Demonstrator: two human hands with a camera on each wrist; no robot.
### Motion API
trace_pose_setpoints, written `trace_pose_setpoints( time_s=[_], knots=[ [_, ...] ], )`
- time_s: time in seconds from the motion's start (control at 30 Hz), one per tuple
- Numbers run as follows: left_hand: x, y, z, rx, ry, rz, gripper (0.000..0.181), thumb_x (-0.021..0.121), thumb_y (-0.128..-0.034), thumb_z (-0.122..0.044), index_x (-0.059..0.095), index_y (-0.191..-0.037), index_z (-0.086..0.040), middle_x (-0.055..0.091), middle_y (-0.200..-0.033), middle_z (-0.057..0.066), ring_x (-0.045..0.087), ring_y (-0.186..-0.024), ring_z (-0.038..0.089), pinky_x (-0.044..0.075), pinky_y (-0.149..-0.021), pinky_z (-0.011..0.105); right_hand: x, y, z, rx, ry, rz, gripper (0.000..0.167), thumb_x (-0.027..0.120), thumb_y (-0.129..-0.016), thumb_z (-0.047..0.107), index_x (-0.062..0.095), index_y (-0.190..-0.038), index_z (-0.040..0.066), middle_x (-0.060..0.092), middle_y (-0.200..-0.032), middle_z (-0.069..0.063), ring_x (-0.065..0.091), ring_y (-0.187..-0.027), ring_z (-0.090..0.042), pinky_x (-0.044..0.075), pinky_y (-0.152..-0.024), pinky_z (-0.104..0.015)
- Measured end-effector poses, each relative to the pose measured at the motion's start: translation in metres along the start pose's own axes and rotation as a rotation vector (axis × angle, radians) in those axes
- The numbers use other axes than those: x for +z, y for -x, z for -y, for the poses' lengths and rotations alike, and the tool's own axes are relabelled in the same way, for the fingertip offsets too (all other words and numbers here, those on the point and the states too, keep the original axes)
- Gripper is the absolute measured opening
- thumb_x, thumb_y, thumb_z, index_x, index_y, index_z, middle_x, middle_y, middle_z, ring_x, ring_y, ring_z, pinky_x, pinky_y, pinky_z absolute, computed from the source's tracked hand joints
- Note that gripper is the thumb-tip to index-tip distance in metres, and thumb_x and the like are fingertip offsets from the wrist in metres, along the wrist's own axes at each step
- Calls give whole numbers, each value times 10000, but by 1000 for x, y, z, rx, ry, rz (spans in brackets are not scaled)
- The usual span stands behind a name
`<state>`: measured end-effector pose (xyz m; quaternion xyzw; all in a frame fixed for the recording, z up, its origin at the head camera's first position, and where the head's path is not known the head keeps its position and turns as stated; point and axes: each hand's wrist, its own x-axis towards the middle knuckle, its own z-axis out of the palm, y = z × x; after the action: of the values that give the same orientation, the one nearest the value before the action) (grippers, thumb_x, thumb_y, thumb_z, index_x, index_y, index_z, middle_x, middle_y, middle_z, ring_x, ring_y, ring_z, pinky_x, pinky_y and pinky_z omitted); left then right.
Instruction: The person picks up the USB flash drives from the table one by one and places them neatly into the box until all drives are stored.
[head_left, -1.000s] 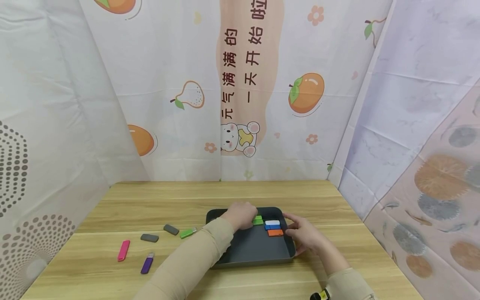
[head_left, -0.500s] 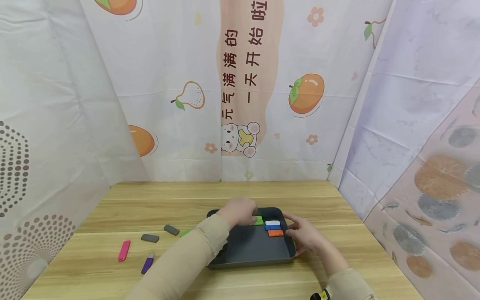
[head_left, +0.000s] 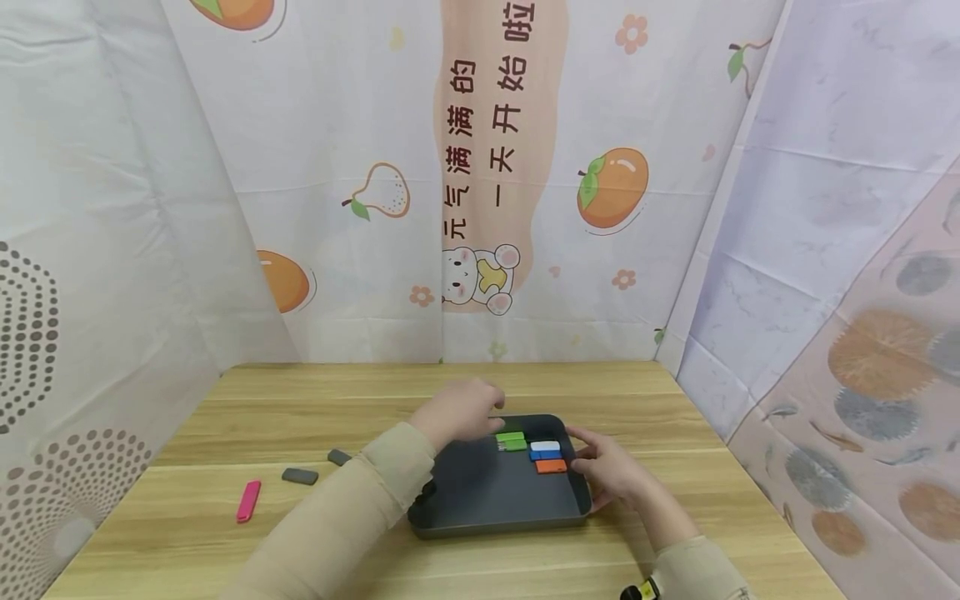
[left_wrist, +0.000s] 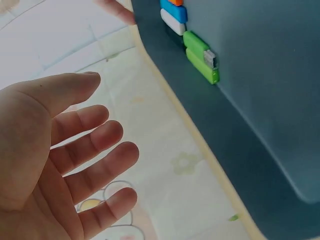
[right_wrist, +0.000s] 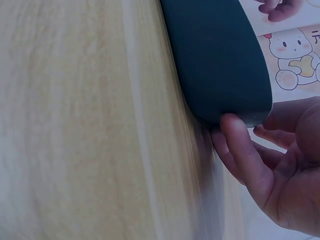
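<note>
My left hand hovers over the back left part of a dark tray. Its fingers are relaxed and hold nothing, as the left wrist view shows. Inside the tray, two green USB sticks lie side by side, one with its metal plug bare. Right of them sit a white USB stick, a blue USB stick and an orange USB stick in a row. My right hand grips the tray's right side, with fingers against the outer wall.
On the wooden table, left of the tray, lie a pink USB stick, a grey USB stick and another grey stick partly behind my left sleeve. A printed curtain hangs behind the table.
My left hand has drawn up and left, away from the green USB sticks, uncovering them. Its sleeve now hides the purple and green sticks on the table. The right hand stays put.
</note>
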<state>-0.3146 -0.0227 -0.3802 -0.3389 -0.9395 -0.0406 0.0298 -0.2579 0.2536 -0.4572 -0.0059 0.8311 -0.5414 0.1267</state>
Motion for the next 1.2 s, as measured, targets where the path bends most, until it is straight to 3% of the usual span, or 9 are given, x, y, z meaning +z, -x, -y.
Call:
trace_pose_setpoints(
  time_s=[0.67,1.2],
  knots=[
    [-23,37,22,-49,3,-49,391,727,-939,-376,689,-1274,-176,641,-1310,32,629,-1162,227,508,-960,434,0,0,0,-7,-11,10,602,569,-989,-18,421,-1554,129,577,-1306,-265,629,-1054,-380,572,-537,-531],
    [-18,65,67,-107,89,-84,617,780,-867,-465,617,-1391,-183,549,-1450,60,554,-1290,274,456,-1035,465,-1,1,0,-4,-6,12,603,571,-990,-13,414,-1556,121,573,-1313,-270,641,-1028,-369,574,-539,-525]
  ],
)
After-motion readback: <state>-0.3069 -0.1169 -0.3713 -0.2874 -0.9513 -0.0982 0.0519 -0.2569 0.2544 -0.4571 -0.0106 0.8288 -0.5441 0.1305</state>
